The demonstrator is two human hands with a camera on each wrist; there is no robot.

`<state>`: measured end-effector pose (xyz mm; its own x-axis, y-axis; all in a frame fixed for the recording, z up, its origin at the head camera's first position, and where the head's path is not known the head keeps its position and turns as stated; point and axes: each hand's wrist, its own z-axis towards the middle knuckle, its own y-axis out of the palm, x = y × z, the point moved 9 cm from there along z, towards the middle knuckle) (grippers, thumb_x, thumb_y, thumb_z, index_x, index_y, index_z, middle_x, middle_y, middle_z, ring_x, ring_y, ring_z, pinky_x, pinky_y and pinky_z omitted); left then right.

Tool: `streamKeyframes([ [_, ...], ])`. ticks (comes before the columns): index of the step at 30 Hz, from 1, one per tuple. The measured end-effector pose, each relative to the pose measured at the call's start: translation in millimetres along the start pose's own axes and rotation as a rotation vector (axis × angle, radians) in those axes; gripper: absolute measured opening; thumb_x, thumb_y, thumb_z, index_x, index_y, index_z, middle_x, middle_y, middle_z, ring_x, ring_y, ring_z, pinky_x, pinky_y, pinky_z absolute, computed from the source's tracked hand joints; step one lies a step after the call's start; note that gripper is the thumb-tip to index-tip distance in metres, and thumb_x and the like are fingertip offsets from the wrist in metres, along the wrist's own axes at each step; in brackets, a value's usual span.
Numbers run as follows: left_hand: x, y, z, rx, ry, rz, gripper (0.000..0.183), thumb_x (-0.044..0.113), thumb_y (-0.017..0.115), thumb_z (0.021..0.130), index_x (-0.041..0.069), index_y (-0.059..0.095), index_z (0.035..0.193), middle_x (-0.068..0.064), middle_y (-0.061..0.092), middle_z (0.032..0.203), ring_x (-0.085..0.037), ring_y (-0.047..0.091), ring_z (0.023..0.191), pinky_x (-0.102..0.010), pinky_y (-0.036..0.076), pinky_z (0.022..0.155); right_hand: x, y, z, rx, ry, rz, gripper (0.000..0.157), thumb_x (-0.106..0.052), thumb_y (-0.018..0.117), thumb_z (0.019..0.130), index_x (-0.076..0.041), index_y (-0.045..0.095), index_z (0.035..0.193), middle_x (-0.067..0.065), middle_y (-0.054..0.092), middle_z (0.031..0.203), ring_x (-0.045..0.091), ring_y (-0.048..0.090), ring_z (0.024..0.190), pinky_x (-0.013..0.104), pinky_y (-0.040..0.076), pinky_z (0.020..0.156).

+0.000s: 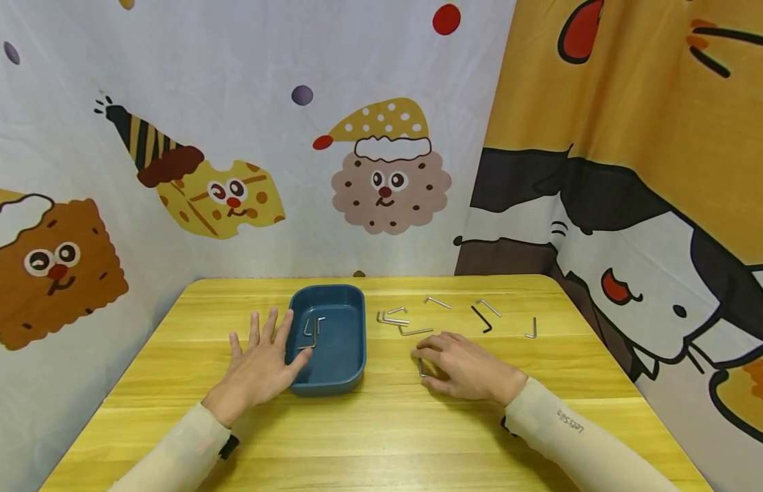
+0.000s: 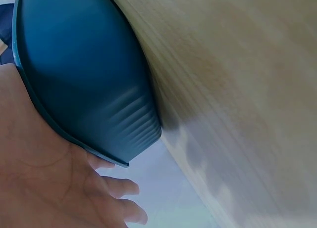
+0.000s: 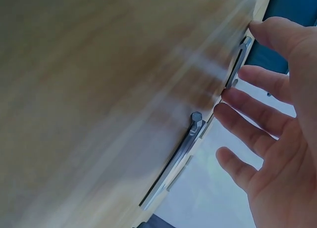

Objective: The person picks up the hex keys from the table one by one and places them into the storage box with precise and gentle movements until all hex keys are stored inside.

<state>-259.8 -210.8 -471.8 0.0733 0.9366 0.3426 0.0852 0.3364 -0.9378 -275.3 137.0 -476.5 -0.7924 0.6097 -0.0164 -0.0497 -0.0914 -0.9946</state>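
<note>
My left hand [image 1: 258, 362] lies with spread fingers at the left rim of a blue tray [image 1: 334, 369]. In the left wrist view its palm is against the tray's rim [image 2: 37, 104]. Several L-shaped hex keys [image 1: 314, 335] lie inside the tray. My right hand [image 1: 464, 365] is low over the table, right of the tray. Its thumb and fingers stand apart on either side of a silver hex key [image 1: 421, 367]. In the right wrist view that hex key [image 3: 238, 62] lies on the wood between thumb and fingertips; whether a fingertip touches it I cannot tell.
Beyond the right hand, several silver hex keys [image 1: 416, 332] are scattered on the wooden table [image 1: 381, 444]. A black hex key [image 1: 481, 318] lies among them, and a silver one [image 1: 534, 328] sits farthest right. A printed curtain [image 1: 246, 82] hangs behind the table.
</note>
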Motion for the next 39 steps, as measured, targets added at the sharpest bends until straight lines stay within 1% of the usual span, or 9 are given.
streamKeyframes([
  [4, -0.1, 0.6, -0.1, 0.0, -0.001, 0.001, 0.099, 0.068, 0.053, 0.117, 0.012, 0.013, 0.189, -0.028, 0.005, 0.196, -0.063, -0.01, 0.179, -0.097, -0.007, 0.131, -1.6, -0.6, 0.4, 0.011, -0.012, -0.005, 0.051, -0.043, 0.08, 0.112, -0.014, 0.076, 0.154, 0.009, 0.076, 0.155, 0.031, 0.072, 0.144, 0.058, 0.057, 0.128],
  [12, 0.0, -0.7, -0.8, 0.005, 0.004, -0.003, 0.099, 0.069, 0.052, 0.117, 0.012, 0.013, 0.189, -0.029, 0.005, 0.196, -0.064, -0.01, 0.178, -0.097, -0.008, 0.13, -3.6, -1.7, 1.6, 0.036, -0.029, -0.009, 0.045, -0.039, 0.083, 0.111, -0.014, 0.079, 0.149, 0.008, 0.078, 0.15, 0.03, 0.074, 0.141, 0.057, 0.058, 0.126],
  [16, -0.2, -2.1, -0.3, 0.018, 0.007, -0.013, 0.101, 0.072, 0.051, 0.116, 0.012, 0.015, 0.189, -0.028, 0.006, 0.196, -0.064, -0.009, 0.178, -0.097, -0.008, 0.131, -4.1, -1.9, 2.5, 0.046, -0.037, -0.02, 0.044, -0.038, 0.084, 0.11, -0.014, 0.08, 0.147, 0.007, 0.079, 0.147, 0.029, 0.075, 0.138, 0.056, 0.059, 0.125],
  [18, -1.8, -0.9, 0.8, 0.032, 0.014, -0.027, 0.104, 0.076, 0.05, 0.114, 0.013, 0.015, 0.189, -0.029, 0.007, 0.196, -0.064, -0.008, 0.178, -0.097, -0.008, 0.131, -4.6, -1.9, 2.9, 0.048, -0.041, -0.025, 0.044, -0.038, 0.085, 0.11, -0.014, 0.08, 0.147, 0.007, 0.079, 0.146, 0.028, 0.076, 0.137, 0.055, 0.06, 0.125],
  [21, -1.2, -0.9, 0.6, 0.037, 0.018, -0.04, 0.105, 0.077, 0.051, 0.114, 0.012, 0.016, 0.189, -0.029, 0.007, 0.195, -0.065, -0.008, 0.178, -0.098, -0.007, 0.13, -5.1, -2.2, 3.6, 0.05, -0.045, -0.026, 0.044, -0.038, 0.085, 0.109, -0.014, 0.08, 0.146, 0.007, 0.079, 0.146, 0.029, 0.076, 0.137, 0.055, 0.06, 0.124],
  [27, 0.4, -1.7, 0.2, 0.019, 0.007, -0.013, 0.1, 0.069, 0.053, 0.117, 0.012, 0.015, 0.189, -0.029, 0.005, 0.196, -0.064, -0.009, 0.178, -0.097, -0.008, 0.13, -5.2, -2.2, 5.4, 0.056, -0.049, -0.047, 0.045, -0.038, 0.086, 0.108, -0.013, 0.081, 0.145, 0.006, 0.08, 0.144, 0.028, 0.076, 0.136, 0.055, 0.06, 0.125],
  [31, 1.0, -1.6, 0.1, 0.009, 0.004, -0.004, 0.099, 0.069, 0.052, 0.117, 0.012, 0.013, 0.189, -0.028, 0.002, 0.196, -0.064, -0.011, 0.178, -0.097, -0.008, 0.13, -5.5, -2.8, 7.3, 0.058, -0.054, -0.067, 0.044, -0.037, 0.088, 0.107, -0.014, 0.082, 0.144, 0.005, 0.081, 0.141, 0.026, 0.076, 0.133, 0.054, 0.059, 0.126],
  [39, 0.8, -0.7, 0.2, 0.006, 0.006, 0.004, 0.099, 0.068, 0.053, 0.117, 0.012, 0.014, 0.189, -0.029, 0.004, 0.196, -0.064, -0.01, 0.178, -0.097, -0.007, 0.13, -7.5, -5.2, 11.0, 0.047, -0.061, -0.084, 0.044, -0.034, 0.089, 0.104, -0.013, 0.082, 0.142, 0.005, 0.082, 0.137, 0.027, 0.077, 0.129, 0.055, 0.06, 0.125],
])
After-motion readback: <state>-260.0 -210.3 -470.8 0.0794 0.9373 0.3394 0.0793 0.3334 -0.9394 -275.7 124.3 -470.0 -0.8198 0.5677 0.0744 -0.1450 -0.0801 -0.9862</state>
